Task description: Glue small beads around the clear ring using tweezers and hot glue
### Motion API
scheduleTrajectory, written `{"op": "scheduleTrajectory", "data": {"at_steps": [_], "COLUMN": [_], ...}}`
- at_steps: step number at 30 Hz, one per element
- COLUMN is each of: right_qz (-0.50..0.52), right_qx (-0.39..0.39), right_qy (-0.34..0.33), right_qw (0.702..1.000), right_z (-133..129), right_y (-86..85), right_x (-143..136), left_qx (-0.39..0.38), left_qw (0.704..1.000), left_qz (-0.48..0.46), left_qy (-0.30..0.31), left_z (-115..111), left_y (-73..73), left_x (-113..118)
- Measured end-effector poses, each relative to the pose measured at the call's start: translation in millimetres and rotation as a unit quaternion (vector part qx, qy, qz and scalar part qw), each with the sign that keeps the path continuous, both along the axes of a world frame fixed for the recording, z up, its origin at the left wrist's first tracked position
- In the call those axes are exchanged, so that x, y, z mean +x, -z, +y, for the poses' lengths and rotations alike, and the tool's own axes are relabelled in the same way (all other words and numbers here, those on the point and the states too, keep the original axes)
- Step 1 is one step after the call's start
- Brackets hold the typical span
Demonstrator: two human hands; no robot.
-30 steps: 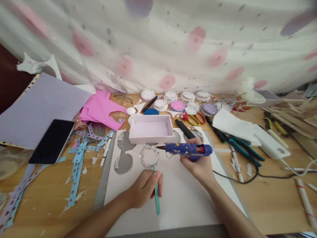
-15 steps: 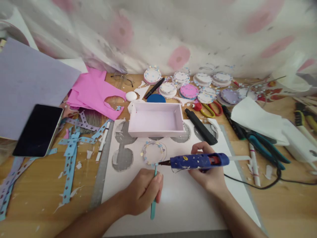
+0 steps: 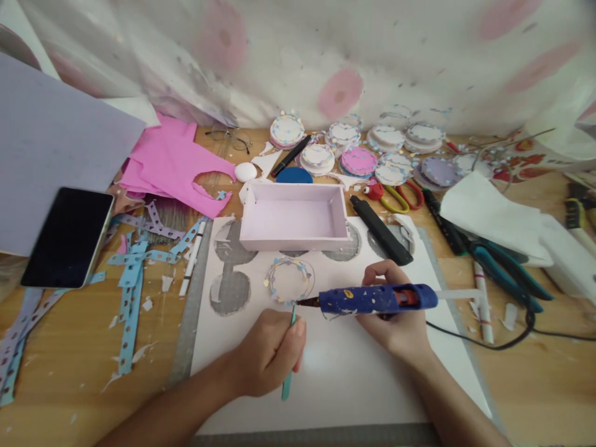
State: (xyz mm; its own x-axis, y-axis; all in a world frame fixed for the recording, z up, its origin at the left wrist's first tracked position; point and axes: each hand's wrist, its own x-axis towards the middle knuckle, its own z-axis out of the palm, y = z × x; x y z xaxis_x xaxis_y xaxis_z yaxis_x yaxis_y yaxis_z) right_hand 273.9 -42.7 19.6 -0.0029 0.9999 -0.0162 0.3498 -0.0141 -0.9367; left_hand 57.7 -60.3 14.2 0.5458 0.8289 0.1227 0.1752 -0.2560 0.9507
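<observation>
My left hand (image 3: 274,351) is closed around a pair of teal tweezers (image 3: 287,386), their tip at the near edge of a thin wire ring (image 3: 269,269). Small pale blue and yellow pieces are dotted around this ring, which lies on a white sheet (image 3: 344,397). In my right hand (image 3: 395,335) is a blue hot glue gun (image 3: 358,300), held sideways with a white glue stick (image 3: 459,294) out of its back. The gun's dark nozzle is at the tweezer tip; whether they touch I cannot tell.
A pale lilac open box (image 3: 295,242) stands behind the ring. Decorated discs (image 3: 359,161) sit in rows at the back. Right of the box lie a black cutter (image 3: 380,231), scissors (image 3: 395,197) and teal-handled pliers (image 3: 507,270). A phone (image 3: 67,237) and punched paper strips (image 3: 131,310) are leftward.
The view has shifted slightly, so things sit a little higher in it. Both hands keep their grips, and the nozzle stays beside the tweezer tip.
</observation>
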Motion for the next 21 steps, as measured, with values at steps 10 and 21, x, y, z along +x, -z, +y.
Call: {"op": "scheduleTrajectory", "data": {"at_steps": [10,21], "right_qz": [0.012,0.023], "right_qx": [0.004,-0.006], "right_qy": [-0.01,0.001], "right_qw": [1.0,1.0], "right_z": [0.8,0.7], "right_y": [3.9,2.4], "right_x": [1.1,0.3], "left_qx": [0.007,0.006], "left_qw": [1.0,1.0], "left_qz": [-0.003,0.003], "left_qy": [0.005,0.01], "left_z": [0.1,0.3], "left_y": [0.3,0.8], "left_x": [-0.1,-0.8]}}
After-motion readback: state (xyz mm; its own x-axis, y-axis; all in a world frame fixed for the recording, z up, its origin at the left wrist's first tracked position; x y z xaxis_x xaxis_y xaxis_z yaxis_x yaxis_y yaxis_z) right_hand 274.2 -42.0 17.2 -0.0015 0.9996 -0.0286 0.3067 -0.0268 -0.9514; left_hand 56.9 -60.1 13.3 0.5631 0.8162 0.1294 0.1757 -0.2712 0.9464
